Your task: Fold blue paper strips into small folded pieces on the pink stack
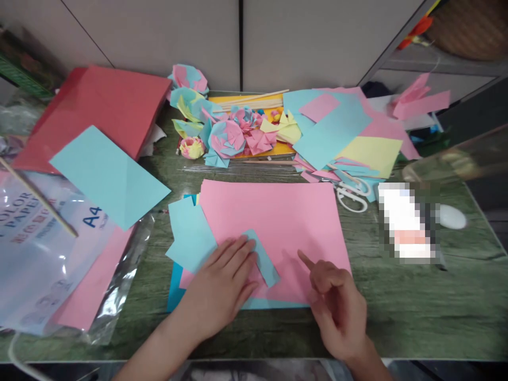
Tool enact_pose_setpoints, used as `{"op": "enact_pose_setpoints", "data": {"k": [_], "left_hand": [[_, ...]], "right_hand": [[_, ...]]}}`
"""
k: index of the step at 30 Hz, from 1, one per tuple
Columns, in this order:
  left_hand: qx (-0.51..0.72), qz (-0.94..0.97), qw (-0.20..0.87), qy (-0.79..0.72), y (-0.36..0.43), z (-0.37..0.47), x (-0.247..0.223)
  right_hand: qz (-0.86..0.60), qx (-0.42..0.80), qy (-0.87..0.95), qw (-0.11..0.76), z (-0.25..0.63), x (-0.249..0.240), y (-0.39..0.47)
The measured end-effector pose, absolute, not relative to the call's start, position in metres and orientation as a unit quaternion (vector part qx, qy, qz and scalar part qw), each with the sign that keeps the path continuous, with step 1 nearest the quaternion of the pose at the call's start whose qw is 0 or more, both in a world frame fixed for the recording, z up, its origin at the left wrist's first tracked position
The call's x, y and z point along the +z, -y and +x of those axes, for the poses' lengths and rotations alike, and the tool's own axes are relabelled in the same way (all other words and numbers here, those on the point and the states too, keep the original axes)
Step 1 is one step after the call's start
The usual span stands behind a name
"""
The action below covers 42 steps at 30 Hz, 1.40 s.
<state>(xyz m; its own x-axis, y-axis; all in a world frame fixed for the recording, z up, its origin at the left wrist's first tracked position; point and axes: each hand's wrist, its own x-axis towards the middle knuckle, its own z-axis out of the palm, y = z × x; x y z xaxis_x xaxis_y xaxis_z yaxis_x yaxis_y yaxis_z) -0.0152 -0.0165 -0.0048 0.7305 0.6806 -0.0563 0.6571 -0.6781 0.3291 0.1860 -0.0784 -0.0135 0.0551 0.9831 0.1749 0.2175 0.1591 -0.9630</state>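
Note:
A stack of pink paper point(273, 211) lies in the middle of the desk, with blue sheets showing under its lower edge. On it rests a narrow folded strip of light blue paper point(266, 267), set at a slant. My left hand point(228, 280) lies flat over the strip's left side, fingers stretched out and covering part of it. To the left of these fingers is a light blue sheet of paper point(192, 233), partly under the hand. My right hand point(337, 296) hovers over the stack's lower right corner, index finger extended, the others curled, with nothing visible in it.
Folded paper flowers point(228, 138) and thin sticks point(254, 101) lie at the back. White-handled scissors point(353, 194), a blurred-out phone point(407, 222) and a white mouse point(452, 217) sit right. On the left are a plastic paper pack point(51, 264), a blue sheet point(111, 174) and a red folder point(107, 106).

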Motion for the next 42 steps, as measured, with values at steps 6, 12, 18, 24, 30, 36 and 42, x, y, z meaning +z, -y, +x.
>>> {"op": "enact_pose_setpoints", "data": {"k": [6,12,18,24,30,36,42], "left_hand": [[0.020,0.869,0.173,-0.462,0.043,0.009,-0.005],[0.081,0.843,0.220,-0.484,0.061,0.025,-0.006],[0.119,0.850,0.160,-0.488,0.067,0.016,-0.021],[0.125,0.851,0.115,-0.496,0.074,0.018,-0.025],[0.113,0.846,0.112,-0.509,0.071,0.018,-0.021],[0.106,0.850,0.107,-0.504,0.071,0.017,-0.021],[0.115,0.865,0.106,-0.476,0.067,0.012,-0.024]], "right_hand": [[-0.531,0.380,0.570,0.499,0.179,-0.017,0.082],[-0.533,0.423,0.582,0.445,0.168,-0.021,0.077],[-0.542,0.488,0.598,0.331,0.158,-0.015,0.059],[-0.562,0.469,0.615,0.294,0.164,-0.012,0.048],[-0.570,0.464,0.581,0.349,0.181,-0.011,0.035],[-0.584,0.437,0.568,0.383,0.196,-0.013,0.025],[-0.592,0.405,0.577,0.391,0.202,-0.017,0.024]]}}
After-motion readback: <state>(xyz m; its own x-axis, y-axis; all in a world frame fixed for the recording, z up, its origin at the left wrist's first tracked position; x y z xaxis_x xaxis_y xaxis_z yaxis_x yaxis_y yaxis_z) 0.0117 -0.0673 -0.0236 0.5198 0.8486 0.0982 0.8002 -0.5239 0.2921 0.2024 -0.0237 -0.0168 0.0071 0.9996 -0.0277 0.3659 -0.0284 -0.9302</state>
